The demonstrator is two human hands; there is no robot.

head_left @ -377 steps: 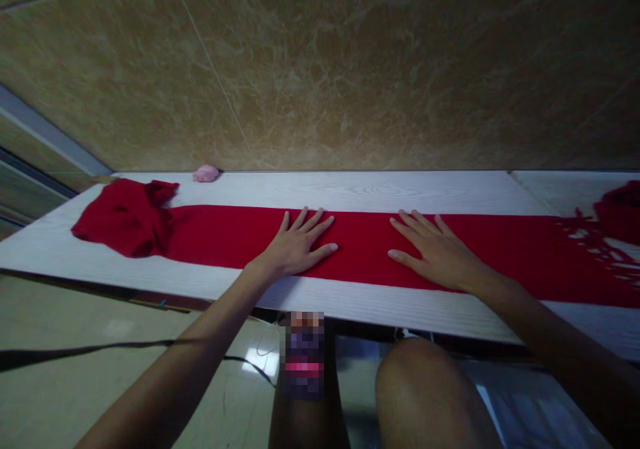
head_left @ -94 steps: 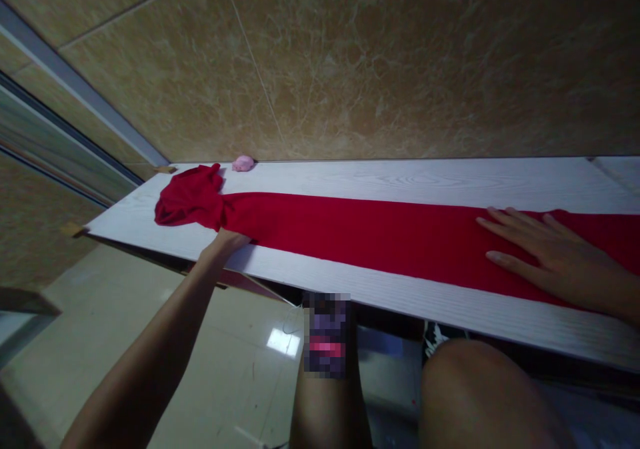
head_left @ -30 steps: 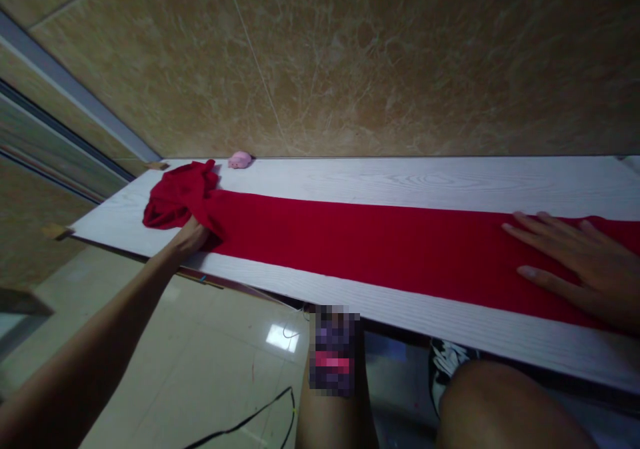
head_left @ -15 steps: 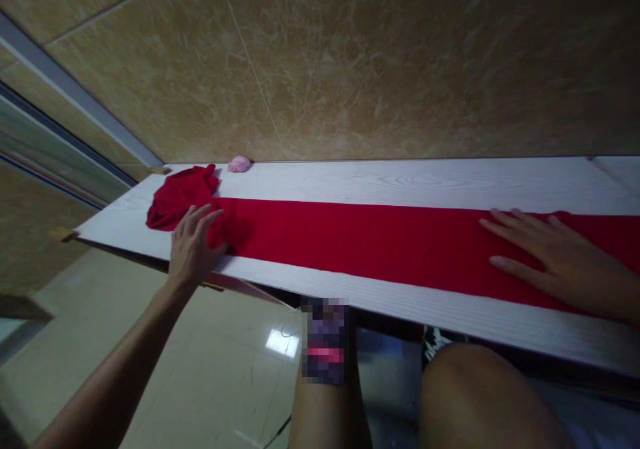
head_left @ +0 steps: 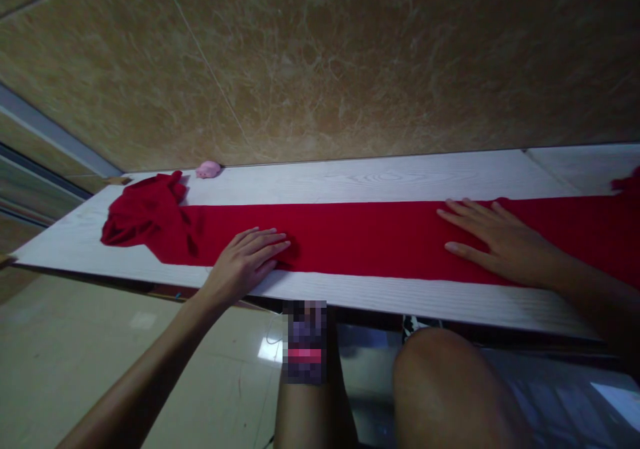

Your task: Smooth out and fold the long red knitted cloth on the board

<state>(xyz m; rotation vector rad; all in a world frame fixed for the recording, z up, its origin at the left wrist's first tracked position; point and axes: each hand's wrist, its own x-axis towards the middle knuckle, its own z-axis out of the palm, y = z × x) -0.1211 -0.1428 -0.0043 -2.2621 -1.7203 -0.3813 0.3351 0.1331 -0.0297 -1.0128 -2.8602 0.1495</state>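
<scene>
A long strip of red cloth (head_left: 360, 239) lies flat along a narrow white wood-grain surface (head_left: 320, 182). Its left end is gathered into a crumpled heap, and more bunched red fabric shows at the far right edge of the view. My left hand (head_left: 250, 256) rests on the strip left of centre, palm down, its fingers stretched out. Farther right, my right hand (head_left: 505, 242) lies flat on the same cloth with fingers extended and thumb apart. Neither hand grips the fabric.
A small pink object (head_left: 208, 169) sits against the tan marbled wall (head_left: 350, 62) behind the surface. Below the front edge are my knees (head_left: 450, 382), a pixelated patch over one leg, and a glossy tiled floor (head_left: 200, 382).
My left hand has moved right along the cloth, away from the crumpled heap. The right hand stays flat on the strip. The view has shifted to the right.
</scene>
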